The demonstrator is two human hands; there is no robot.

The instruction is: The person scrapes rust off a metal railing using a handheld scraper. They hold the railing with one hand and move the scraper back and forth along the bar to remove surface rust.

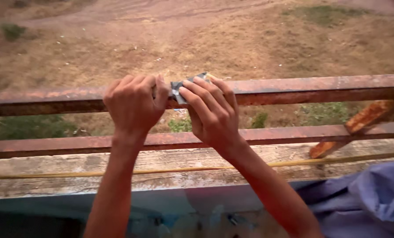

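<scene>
At the far left of the frame the upper rusty rail [51, 101] enters and runs level across the whole picture, with the lower rusty rail [42, 146] parallel beneath it and a worn wooden ledge [38, 176] under that. A thin yellowish cord [51, 174] lies along the ledge from the left edge to the right.

Left of centre, the left hand [134, 105] rises on its forearm from the bottom of the frame and curls over the upper rail, fingers pressed together and bent; its thumb and forefinger pinch the left edge of a small dark scrap of sheet [178, 90].

That scrap sits at the centre of the frame, flat on top of the upper rail, between the two hands; what it is made of cannot be told.

Just right of centre, the right hand [212, 112] lies over the same rail, its fingers close together and stretched forward, the fingertips pressing down on the right part of the scrap. The two hands almost touch.

Further right a rusty angled bracket [360, 125] slants between the rails. In the lower right corner lies bluish-purple cloth [373, 198]. Beyond the rails, dry brown ground [232, 39] with sparse green patches fills the upper part of the frame.
</scene>
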